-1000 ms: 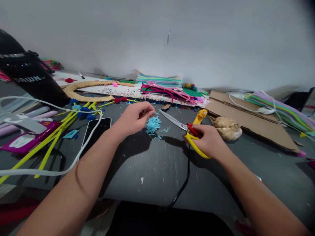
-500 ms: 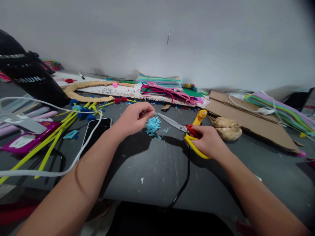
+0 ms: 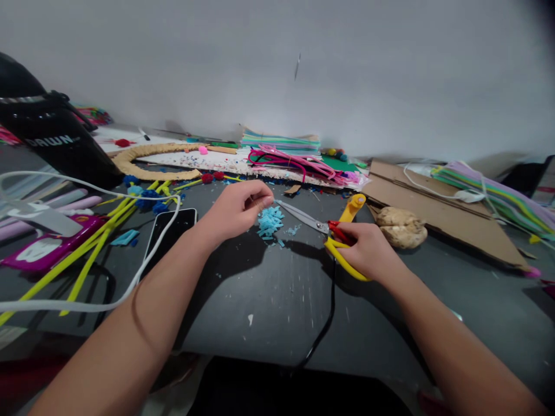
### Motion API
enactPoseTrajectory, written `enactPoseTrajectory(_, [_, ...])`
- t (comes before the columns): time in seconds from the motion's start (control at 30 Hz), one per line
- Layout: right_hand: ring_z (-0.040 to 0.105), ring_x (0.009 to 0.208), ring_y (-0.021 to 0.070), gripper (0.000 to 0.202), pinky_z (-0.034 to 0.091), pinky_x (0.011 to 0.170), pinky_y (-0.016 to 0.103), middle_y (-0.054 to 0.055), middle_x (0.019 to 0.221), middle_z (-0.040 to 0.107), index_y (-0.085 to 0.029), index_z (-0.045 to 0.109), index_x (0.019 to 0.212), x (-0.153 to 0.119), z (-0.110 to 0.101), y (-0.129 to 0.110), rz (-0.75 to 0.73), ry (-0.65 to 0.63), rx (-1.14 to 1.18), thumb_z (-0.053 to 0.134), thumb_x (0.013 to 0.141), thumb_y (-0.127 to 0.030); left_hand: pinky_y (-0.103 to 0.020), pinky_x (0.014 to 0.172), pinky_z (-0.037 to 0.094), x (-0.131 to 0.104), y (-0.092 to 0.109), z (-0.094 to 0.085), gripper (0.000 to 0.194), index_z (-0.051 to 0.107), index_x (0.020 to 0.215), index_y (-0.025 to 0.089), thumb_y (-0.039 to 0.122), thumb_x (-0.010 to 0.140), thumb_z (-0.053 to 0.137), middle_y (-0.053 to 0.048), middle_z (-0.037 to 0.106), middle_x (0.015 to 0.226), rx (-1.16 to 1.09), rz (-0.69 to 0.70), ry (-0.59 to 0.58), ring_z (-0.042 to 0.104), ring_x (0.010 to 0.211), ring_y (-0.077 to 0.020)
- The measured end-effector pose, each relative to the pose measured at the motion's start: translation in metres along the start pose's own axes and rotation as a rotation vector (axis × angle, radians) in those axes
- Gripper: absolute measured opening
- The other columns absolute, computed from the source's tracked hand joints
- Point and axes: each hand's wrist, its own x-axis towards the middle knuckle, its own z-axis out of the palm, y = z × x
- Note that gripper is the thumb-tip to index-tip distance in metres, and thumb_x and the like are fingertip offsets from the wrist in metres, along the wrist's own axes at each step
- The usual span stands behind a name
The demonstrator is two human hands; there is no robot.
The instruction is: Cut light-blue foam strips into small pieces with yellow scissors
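Note:
My right hand (image 3: 368,248) grips the scissors (image 3: 306,218) by their red and yellow handles. The blades point left and look nearly closed, their tips close to the fingertips of my left hand (image 3: 243,208). Thumb and finger of that hand are pinched together; whatever lies between them is too small or hidden to make out. Right below the pinch lies a small heap of cut light-blue pieces (image 3: 269,222) on the dark grey table (image 3: 277,306), with a few stray bits to its right.
At left are a black bottle (image 3: 56,133), a phone (image 3: 173,228), a white cable (image 3: 143,277), yellow stems (image 3: 93,254) and a purple glue gun (image 3: 56,242). Behind lie a tan ring (image 3: 125,164) and pink stems (image 3: 299,162). Cardboard (image 3: 442,214) and a tan lump (image 3: 401,227) lie right.
Almost nothing differs. Both hands and the scissors hold practically the same place, and the light-blue heap looks the same.

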Motion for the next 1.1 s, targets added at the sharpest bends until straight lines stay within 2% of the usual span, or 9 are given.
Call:
enactPoseTrajectory(0.3, [0.035,0.056,0.0114,0.016,0.027,0.054,0.026,-0.002,0.055,0.044,-0.018,0.049,0.059,-0.0009,-0.0003,0.0024,0.01,-0.001,-0.011,0.059,0.069,-0.026,-0.024,0.055,0.032,0.0005,0.0005,-0.001,0.015,0.061,0.082,0.016,0.025,0.09,0.054,0.0,0.056,0.069,-0.011,-0.009,0.002,0.045,0.061,-0.0111])
enactPoseTrajectory(0.53, [0.036,0.057,0.0113,0.023,0.027,0.053,0.026,-0.003,0.057,0.042,-0.019,0.046,0.061,-0.0024,0.002,0.0033,0.035,0.006,0.043,0.063,0.072,-0.029,-0.025,0.056,0.033,0.0,0.001,-0.0013,0.02,0.06,0.081,0.015,0.029,0.092,0.052,0.001,0.056,0.068,-0.024,-0.022,0.0,0.046,0.062,-0.0112])
enactPoseTrajectory(0.83, [0.037,0.058,0.0115,0.02,0.028,0.054,0.025,-0.003,0.059,0.044,-0.019,0.049,0.063,-0.0015,0.0031,0.0045,0.017,-0.009,0.07,0.063,0.073,-0.03,-0.026,0.062,0.035,-0.0012,0.0032,-0.0026,0.025,0.056,0.076,0.015,0.03,0.095,0.047,0.0,0.055,0.071,-0.029,-0.038,-0.046,0.049,0.068,-0.0129])
enactPoseTrajectory(1.1, [0.037,0.058,0.0117,0.019,0.028,0.054,0.026,-0.003,0.059,0.044,-0.018,0.053,0.064,-0.0009,0.0031,0.0036,0.016,-0.019,0.047,0.064,0.072,-0.031,-0.025,0.065,0.037,-0.0006,0.0007,-0.0021,0.027,0.058,0.078,0.015,0.032,0.095,0.046,-0.001,0.058,0.073,-0.045,-0.038,-0.079,0.052,0.071,-0.0139])
